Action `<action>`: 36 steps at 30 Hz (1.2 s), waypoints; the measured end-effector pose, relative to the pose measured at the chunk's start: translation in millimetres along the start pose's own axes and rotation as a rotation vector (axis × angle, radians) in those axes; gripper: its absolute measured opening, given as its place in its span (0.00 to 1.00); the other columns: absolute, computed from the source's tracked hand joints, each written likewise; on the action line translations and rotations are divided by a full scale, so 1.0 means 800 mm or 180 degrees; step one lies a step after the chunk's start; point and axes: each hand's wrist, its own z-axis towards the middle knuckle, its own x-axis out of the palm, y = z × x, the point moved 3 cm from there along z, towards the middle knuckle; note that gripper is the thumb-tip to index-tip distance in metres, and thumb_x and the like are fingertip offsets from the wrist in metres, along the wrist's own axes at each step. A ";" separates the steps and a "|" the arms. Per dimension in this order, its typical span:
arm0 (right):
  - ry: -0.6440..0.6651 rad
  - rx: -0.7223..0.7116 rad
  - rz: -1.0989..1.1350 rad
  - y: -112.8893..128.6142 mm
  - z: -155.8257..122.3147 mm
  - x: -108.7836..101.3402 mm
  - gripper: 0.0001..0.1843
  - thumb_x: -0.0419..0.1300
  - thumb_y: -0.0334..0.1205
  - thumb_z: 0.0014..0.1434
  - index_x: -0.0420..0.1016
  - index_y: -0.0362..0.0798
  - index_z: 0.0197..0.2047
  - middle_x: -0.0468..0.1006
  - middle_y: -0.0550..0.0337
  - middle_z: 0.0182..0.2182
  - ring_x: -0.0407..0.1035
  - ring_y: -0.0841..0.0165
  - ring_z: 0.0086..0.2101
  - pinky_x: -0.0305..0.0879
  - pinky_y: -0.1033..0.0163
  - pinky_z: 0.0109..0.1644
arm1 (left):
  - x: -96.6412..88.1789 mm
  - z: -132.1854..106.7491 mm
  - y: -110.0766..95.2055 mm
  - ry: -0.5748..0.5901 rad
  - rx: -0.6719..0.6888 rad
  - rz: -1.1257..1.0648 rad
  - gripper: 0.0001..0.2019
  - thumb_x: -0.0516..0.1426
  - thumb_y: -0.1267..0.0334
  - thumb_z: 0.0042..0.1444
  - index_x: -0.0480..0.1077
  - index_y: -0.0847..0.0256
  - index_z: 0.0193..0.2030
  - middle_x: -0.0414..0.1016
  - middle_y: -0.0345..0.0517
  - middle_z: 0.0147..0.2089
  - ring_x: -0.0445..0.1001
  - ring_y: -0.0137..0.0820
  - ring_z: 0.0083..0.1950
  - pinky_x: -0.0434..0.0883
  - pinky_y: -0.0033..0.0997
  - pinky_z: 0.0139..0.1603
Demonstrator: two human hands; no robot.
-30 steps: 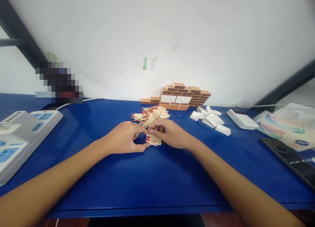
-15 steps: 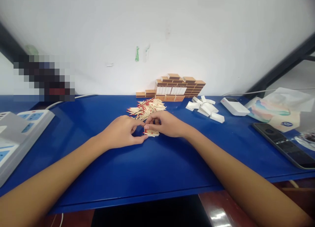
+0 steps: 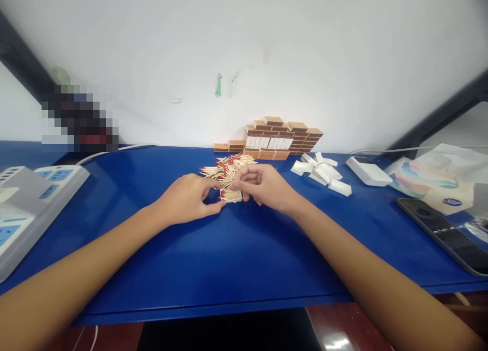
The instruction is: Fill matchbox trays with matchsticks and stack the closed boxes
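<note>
A small white matchbox tray (image 3: pixel 237 200) lies on the blue table, filled with red-tipped matches (image 3: pixel 230 194). My left hand (image 3: pixel 189 199) holds its left end between thumb and forefinger. Just above the tray's right side is my right hand (image 3: pixel 267 188), with thumb and forefinger pinched together. Whatever those fingertips hold, if anything, is too small to make out. Right behind both hands spreads a loose heap of matches (image 3: pixel 229 164), partly covered by my right fingers.
Against the wall stand stacked matchboxes (image 3: pixel 274 137). Several white trays (image 3: pixel 322 170) lie in a pile to the right, near a white device (image 3: pixel 368 172), a tissue pack (image 3: pixel 423 181) and a phone (image 3: pixel 442 234). On the left is a power strip (image 3: pixel 57 188).
My right hand has lifted from the tray's near side and moved back toward the match heap, uncovering more matches in the tray. My left hand stays at the tray. The view has shifted slightly.
</note>
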 end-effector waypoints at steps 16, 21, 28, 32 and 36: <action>-0.0326 -0.0382 -0.1038 -0.006 -0.001 -0.001 0.12 0.67 0.46 0.62 0.81 0.49 0.45 0.71 0.63 0.30 0.61 0.70 0.28 0.60 0.62 0.34 | 0.000 0.000 0.008 -0.0088 -0.0195 -0.0091 0.17 0.62 0.51 0.61 0.81 0.60 0.49 0.66 0.33 0.20 0.62 0.25 0.21 0.55 0.29 0.27; 0.0034 -0.0847 -0.1430 0.008 -0.011 0.004 0.08 0.71 0.44 0.60 0.81 0.52 0.41 0.67 0.60 0.39 0.62 0.68 0.35 0.63 0.61 0.40 | 0.001 0.001 0.007 -0.0131 -0.0084 -0.0060 0.15 0.62 0.52 0.60 0.81 0.60 0.45 0.66 0.34 0.20 0.61 0.25 0.21 0.54 0.29 0.26; 0.0039 -0.0796 -0.1503 0.005 -0.007 0.003 0.04 0.67 0.39 0.65 0.81 0.51 0.37 0.70 0.60 0.36 0.62 0.69 0.33 0.61 0.61 0.39 | 0.002 -0.001 0.007 -0.0060 0.0051 -0.0053 0.14 0.63 0.53 0.60 0.80 0.59 0.46 0.67 0.33 0.21 0.62 0.25 0.21 0.56 0.28 0.27; -0.0018 -0.0811 -0.1563 0.001 -0.005 -0.003 0.04 0.66 0.39 0.65 0.81 0.50 0.37 0.70 0.60 0.36 0.63 0.69 0.33 0.62 0.60 0.40 | 0.002 -0.002 0.006 -0.0039 0.0067 0.0013 0.14 0.63 0.53 0.60 0.80 0.59 0.46 0.68 0.34 0.22 0.63 0.25 0.22 0.57 0.28 0.28; 0.0025 -0.0867 -0.1671 0.003 -0.007 -0.005 0.04 0.66 0.39 0.66 0.82 0.50 0.39 0.70 0.60 0.36 0.63 0.69 0.33 0.62 0.59 0.41 | 0.000 -0.003 0.005 -0.0054 0.0087 0.0038 0.14 0.62 0.53 0.60 0.80 0.59 0.46 0.68 0.34 0.22 0.64 0.25 0.22 0.56 0.28 0.28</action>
